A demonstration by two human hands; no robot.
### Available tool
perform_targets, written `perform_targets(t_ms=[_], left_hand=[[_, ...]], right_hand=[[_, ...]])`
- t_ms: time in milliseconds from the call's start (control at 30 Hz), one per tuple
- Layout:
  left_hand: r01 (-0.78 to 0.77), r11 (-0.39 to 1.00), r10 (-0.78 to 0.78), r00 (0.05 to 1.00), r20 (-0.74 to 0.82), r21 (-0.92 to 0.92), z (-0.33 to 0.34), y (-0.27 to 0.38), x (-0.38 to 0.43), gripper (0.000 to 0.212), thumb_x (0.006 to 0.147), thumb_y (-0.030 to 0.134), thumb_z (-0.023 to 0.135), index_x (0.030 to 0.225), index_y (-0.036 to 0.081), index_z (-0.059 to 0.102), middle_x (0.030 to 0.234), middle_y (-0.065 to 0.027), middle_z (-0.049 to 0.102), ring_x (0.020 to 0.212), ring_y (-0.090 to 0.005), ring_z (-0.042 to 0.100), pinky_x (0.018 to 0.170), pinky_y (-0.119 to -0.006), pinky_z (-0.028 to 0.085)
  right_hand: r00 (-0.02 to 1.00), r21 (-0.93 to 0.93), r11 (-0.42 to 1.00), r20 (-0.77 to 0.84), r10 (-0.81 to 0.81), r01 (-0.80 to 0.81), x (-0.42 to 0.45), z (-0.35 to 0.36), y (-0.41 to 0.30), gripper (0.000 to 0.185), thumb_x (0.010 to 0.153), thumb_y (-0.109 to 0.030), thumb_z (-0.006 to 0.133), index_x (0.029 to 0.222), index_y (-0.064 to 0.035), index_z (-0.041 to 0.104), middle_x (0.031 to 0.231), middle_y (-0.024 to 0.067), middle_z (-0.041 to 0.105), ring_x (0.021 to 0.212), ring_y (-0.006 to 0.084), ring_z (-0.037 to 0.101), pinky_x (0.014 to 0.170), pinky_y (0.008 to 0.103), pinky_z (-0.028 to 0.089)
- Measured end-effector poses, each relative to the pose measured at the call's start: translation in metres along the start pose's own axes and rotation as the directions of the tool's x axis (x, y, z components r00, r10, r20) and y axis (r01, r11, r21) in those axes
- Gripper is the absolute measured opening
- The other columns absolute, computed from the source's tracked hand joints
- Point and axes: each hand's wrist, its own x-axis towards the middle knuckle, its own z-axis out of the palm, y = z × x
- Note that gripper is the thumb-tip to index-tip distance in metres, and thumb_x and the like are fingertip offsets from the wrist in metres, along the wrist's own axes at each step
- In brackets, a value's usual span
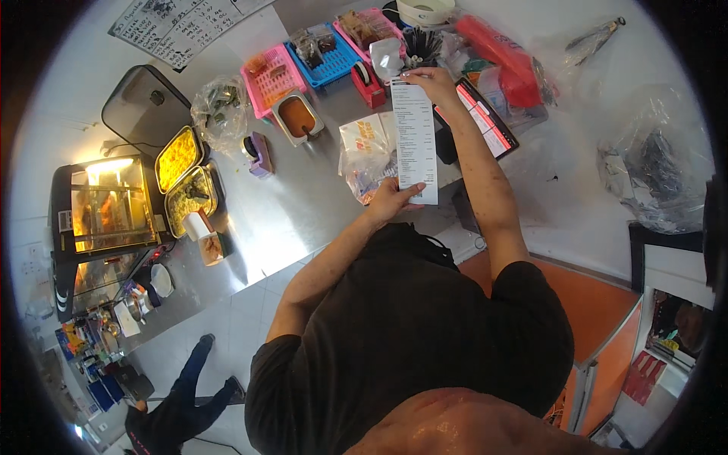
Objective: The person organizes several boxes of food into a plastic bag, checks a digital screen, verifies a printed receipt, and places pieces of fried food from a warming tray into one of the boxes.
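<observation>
A long printed paper receipt (416,142) is stretched between my two hands above the steel counter's edge. My left hand (392,199) pinches its lower end, thumb on the printed face. At the upper end, my right hand (427,85) grips the paper by its top edge. Behind the receipt and to its left lies a plastic bag (364,165) with packed items and a printed white paper bag (364,136). A tablet (486,122) with a lit screen stands beneath my right forearm. Beyond the receipt sits a red tape dispenser (368,85).
Pink (273,79) and blue baskets (327,62) line the counter's back, near a steel pan of brown sauce (296,116). Further left are a purple tape dispenser (259,154), two food trays (180,159), an open food box (211,247) and a heated display cabinet (108,210). Another person (176,406) stands lower left.
</observation>
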Motion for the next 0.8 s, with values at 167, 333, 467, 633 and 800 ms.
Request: perform_targets(t_ms=[167,333,467,633,800], left_hand=[[0.032,0.999,-0.031,0.999,-0.036,0.026,-0.003,-0.005,0.005,0.035,0.094,0.02,0.07,0.119,-0.004,0.062,0.113,-0.0114,0.07,0.098,-0.0196,0.07,0.08,-0.032,0.062],[0.025,1.0,-0.025,0.999,-0.031,0.013,-0.002,-0.005,0.006,0.035,0.095,0.02,0.07,0.119,-0.004,0.062,0.113,-0.0115,0.07,0.098,-0.0194,0.07,0.08,-0.032,0.062],[-0.001,1.0,0.001,1.0,-0.02,-0.014,-0.003,-0.009,0.009,0.037,0.095,0.021,0.07,0.121,-0.004,0.061,0.113,-0.0119,0.069,0.097,-0.0193,0.07,0.079,-0.032,0.062],[0.005,1.0,-0.005,1.0,-0.02,0.006,-0.002,-0.009,0.011,0.037,0.095,0.021,0.07,0.121,-0.004,0.061,0.113,-0.0123,0.069,0.097,-0.0196,0.07,0.08,-0.032,0.062],[0.023,1.0,-0.023,0.999,-0.033,0.002,-0.004,-0.009,0.012,0.037,0.095,0.021,0.07,0.12,-0.004,0.062,0.114,-0.0127,0.069,0.097,-0.0198,0.07,0.08,-0.032,0.062]], right_hand=[[1.0,-0.072,0.997,0.024,-0.009,0.011,0.006,0.001,0.004,0.025,0.086,-0.023,0.077,0.1,-0.0015,0.076,0.086,0.0044,0.074,0.075,0.0099,0.068,0.068,0.0237,0.051],[1.0,-0.088,0.996,0.025,-0.006,0.008,0.008,0.001,0.006,0.026,0.085,-0.023,0.077,0.099,-0.0018,0.076,0.085,0.0039,0.074,0.073,0.0092,0.067,0.067,0.0232,0.051],[0.999,-0.068,0.998,0.033,-0.012,0.014,0.01,0.001,0.007,0.026,0.085,-0.024,0.078,0.097,-0.002,0.077,0.083,0.0036,0.074,0.071,0.009,0.067,0.066,0.0229,0.05],[1.0,-0.102,0.995,0.018,-0.019,0.021,0.017,-0.001,0.017,0.026,0.084,-0.025,0.079,0.095,-0.0014,0.077,0.082,0.0036,0.074,0.07,0.0088,0.067,0.065,0.023,0.05],[0.999,-0.026,1.0,0.046,0.014,-0.013,0.015,0.003,0.013,0.027,0.085,-0.025,0.079,0.097,-0.0013,0.077,0.082,0.0038,0.074,0.071,0.0093,0.067,0.066,0.0234,0.051]])
